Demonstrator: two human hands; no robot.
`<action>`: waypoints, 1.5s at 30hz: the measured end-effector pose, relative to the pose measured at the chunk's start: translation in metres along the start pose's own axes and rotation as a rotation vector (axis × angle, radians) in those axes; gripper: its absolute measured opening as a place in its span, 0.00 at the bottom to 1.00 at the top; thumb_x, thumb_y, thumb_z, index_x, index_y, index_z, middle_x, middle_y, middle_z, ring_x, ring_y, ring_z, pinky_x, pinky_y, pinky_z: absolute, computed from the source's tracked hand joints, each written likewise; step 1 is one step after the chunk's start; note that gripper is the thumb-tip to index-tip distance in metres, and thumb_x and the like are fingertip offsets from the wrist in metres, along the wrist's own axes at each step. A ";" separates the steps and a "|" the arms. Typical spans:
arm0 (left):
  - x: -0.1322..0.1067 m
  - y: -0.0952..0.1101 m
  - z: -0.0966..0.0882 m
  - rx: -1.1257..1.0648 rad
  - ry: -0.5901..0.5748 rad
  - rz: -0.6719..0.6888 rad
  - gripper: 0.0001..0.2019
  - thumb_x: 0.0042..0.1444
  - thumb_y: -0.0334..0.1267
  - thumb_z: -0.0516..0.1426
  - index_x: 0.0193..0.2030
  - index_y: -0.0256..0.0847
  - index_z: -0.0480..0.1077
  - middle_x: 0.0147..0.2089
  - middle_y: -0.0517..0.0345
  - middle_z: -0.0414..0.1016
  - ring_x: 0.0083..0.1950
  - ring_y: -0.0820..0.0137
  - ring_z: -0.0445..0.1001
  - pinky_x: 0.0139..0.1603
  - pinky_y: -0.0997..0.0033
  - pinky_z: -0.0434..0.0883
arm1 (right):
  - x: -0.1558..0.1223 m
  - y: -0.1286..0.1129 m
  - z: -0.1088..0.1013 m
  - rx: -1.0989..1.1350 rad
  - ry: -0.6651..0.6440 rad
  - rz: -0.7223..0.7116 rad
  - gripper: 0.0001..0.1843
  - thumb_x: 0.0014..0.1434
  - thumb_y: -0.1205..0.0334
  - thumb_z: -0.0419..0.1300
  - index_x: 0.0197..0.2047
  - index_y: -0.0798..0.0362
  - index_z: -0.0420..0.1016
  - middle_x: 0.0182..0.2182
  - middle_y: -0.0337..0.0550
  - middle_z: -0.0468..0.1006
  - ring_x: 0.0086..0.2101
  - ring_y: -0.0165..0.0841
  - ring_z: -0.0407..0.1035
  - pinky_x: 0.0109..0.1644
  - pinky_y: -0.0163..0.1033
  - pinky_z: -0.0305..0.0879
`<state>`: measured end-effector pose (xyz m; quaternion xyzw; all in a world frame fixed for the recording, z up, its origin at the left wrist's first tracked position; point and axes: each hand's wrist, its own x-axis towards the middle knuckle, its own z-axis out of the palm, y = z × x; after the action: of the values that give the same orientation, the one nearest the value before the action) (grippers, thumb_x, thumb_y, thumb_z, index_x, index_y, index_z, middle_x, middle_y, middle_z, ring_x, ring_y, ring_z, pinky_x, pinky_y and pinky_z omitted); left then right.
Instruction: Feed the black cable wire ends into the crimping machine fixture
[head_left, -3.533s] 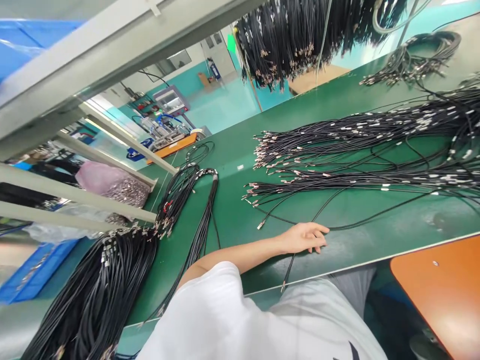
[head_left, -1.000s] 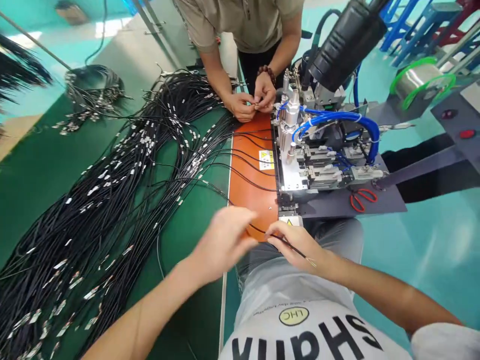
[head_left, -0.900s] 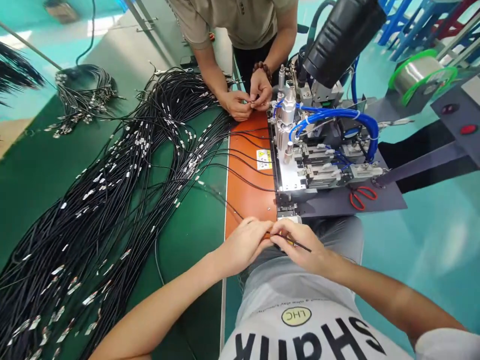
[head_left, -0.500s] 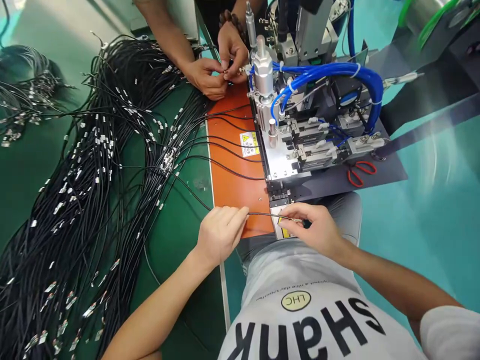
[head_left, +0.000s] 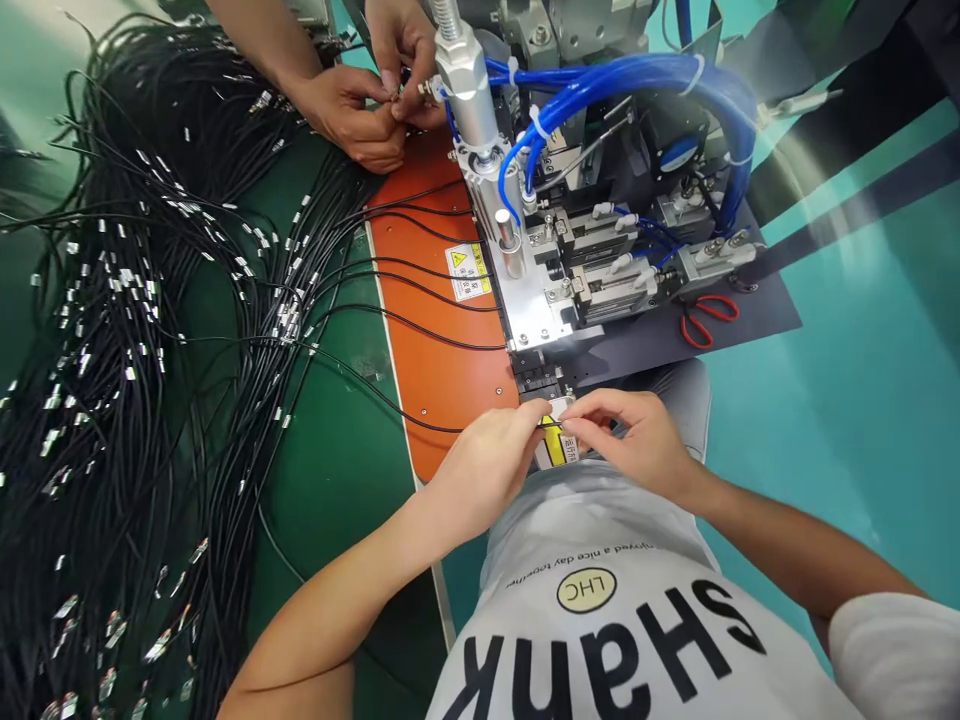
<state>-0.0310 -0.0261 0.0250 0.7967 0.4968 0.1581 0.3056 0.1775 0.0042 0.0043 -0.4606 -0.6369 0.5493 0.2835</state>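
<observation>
A thin black cable (head_left: 431, 427) runs from the bundle on the left into my left hand (head_left: 499, 455), whose fingers are closed around it close to its end. My right hand (head_left: 634, 440) pinches the same cable's end between thumb and fingertips, just right of the left hand. The tip itself is mostly hidden by the fingers. Both hands are over a white and yellow label (head_left: 556, 447) at the machine's near corner. Several other black cables (head_left: 442, 338) lie across the orange plate (head_left: 450, 385) and run up to the machine's edge.
The metal machine (head_left: 536, 310) with blue air hoses (head_left: 660, 75) stands ahead. Red-handled scissors (head_left: 709, 320) lie on its grey base. A large heap of black cables (head_left: 127, 330) covers the green table (head_left: 337, 480). Across from me, another person's hands (head_left: 375, 110) handle something small.
My left hand has slid right along the cable, closing the gap to my right hand. The view has shifted, so the machine and cables appear further left and higher.
</observation>
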 end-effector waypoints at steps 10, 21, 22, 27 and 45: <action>0.005 -0.002 0.002 -0.493 0.111 -0.286 0.09 0.68 0.40 0.52 0.44 0.41 0.71 0.34 0.60 0.74 0.31 0.75 0.72 0.34 0.76 0.70 | 0.004 0.009 -0.002 0.099 0.070 0.006 0.12 0.66 0.60 0.59 0.51 0.50 0.78 0.39 0.43 0.81 0.29 0.29 0.75 0.34 0.38 0.71; 0.004 -0.001 0.010 -0.588 0.200 -0.343 0.09 0.67 0.41 0.53 0.44 0.40 0.72 0.30 0.61 0.72 0.28 0.76 0.69 0.29 0.78 0.66 | -0.007 0.019 0.007 -0.385 0.122 -0.436 0.21 0.66 0.69 0.57 0.60 0.44 0.74 0.51 0.44 0.81 0.47 0.37 0.76 0.49 0.43 0.71; 0.004 -0.001 0.012 -0.599 0.214 -0.349 0.09 0.67 0.41 0.53 0.44 0.40 0.71 0.29 0.61 0.71 0.28 0.76 0.69 0.29 0.77 0.67 | -0.008 0.022 0.008 -0.441 0.100 -0.475 0.22 0.65 0.70 0.57 0.61 0.44 0.73 0.52 0.44 0.81 0.46 0.37 0.77 0.47 0.43 0.71; 0.003 0.000 0.016 -0.626 0.245 -0.358 0.07 0.67 0.41 0.53 0.43 0.41 0.69 0.29 0.62 0.71 0.29 0.76 0.70 0.32 0.77 0.69 | 0.000 0.019 0.010 -0.178 0.169 -0.258 0.14 0.64 0.64 0.61 0.53 0.48 0.77 0.47 0.46 0.81 0.36 0.33 0.76 0.38 0.40 0.70; 0.009 0.002 0.019 -1.027 0.278 -0.452 0.09 0.61 0.43 0.61 0.42 0.39 0.75 0.32 0.59 0.72 0.24 0.78 0.68 0.25 0.75 0.69 | 0.013 0.009 0.019 0.159 0.073 -0.062 0.03 0.59 0.65 0.65 0.32 0.51 0.78 0.31 0.39 0.77 0.31 0.29 0.68 0.33 0.35 0.65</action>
<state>-0.0146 -0.0248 0.0109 0.3921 0.5499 0.4127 0.6112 0.1578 0.0075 -0.0105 -0.4364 -0.5944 0.5721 0.3591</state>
